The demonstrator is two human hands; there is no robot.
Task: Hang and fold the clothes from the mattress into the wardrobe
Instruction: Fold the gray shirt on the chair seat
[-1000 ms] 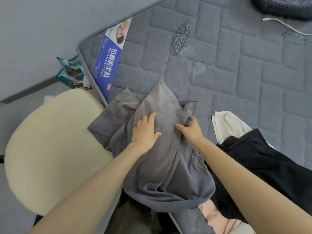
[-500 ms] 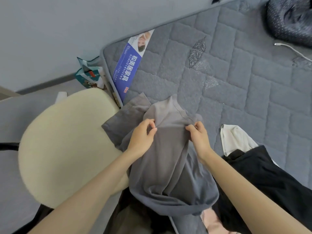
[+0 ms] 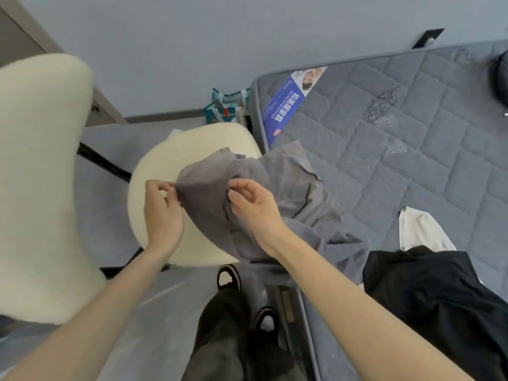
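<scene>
A grey quilted mattress [image 3: 412,149] lay along a blue-grey wall, with a cream chair seat [image 3: 170,166] just beside its corner. The grey shirt [image 3: 275,193] was partly raised. Its upper portion was held over the chair seat and the remainder trailed on the mattress edge. The left hand [image 3: 162,213] pinched one edge of the fabric. The right hand [image 3: 253,207] pinched a fold near it. A black garment [image 3: 439,292] and a white garment [image 3: 420,229] lay on the mattress, untouched.

Step in hand, as judged: finding the shoulders or collar so the shirt could be hung or folded. The next move probably called for drawing the hands apart to spread the cloth, with both pinches kept firm.

One second earlier both hands rested on the shirt on the mattress. The cloth had since been lifted and carried left toward the chair.
</scene>
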